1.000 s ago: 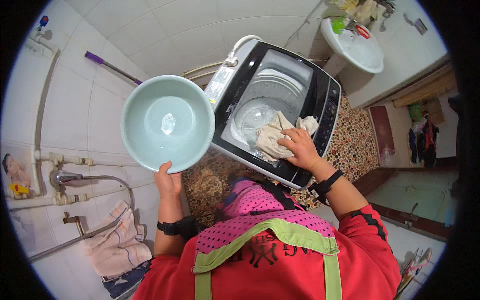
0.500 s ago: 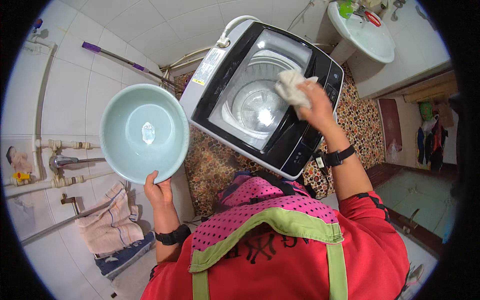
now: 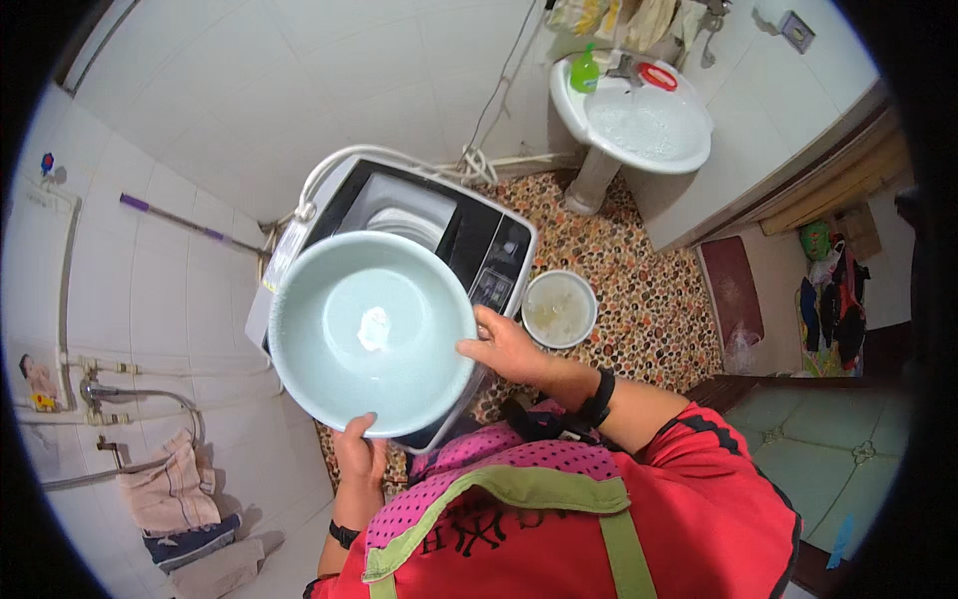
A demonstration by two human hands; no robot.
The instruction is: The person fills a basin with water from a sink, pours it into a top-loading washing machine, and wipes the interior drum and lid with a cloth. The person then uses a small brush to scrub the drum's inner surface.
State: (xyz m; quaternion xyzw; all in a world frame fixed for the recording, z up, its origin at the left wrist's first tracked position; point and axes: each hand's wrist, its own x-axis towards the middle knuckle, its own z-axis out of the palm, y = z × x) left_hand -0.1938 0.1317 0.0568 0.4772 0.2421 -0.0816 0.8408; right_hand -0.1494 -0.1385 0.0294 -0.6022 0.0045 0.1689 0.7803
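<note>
Here we have the round basin [image 3: 351, 374], no long axis to it, over the washer [image 3: 467, 240], ahead of our left hand [image 3: 359, 451] and leftward of our right hand [image 3: 509, 346], both gripping its rim, equally near.

White tiled walls [image 3: 339, 85] rise around a brown pebble-patterned floor [image 3: 644, 309], where a white pedestal sink [image 3: 659, 160] stands

Basin [image 3: 374, 367] over washing machine [image 3: 477, 245]; bucket [image 3: 560, 345] on floor [image 3: 644, 309], right of machine; sink [image 3: 639, 160] beyond bucket, bottle [image 3: 584, 76] on its rim; pole [image 3: 190, 222] left of machine; towels [image 3: 170, 484] far left, nearer.
</note>
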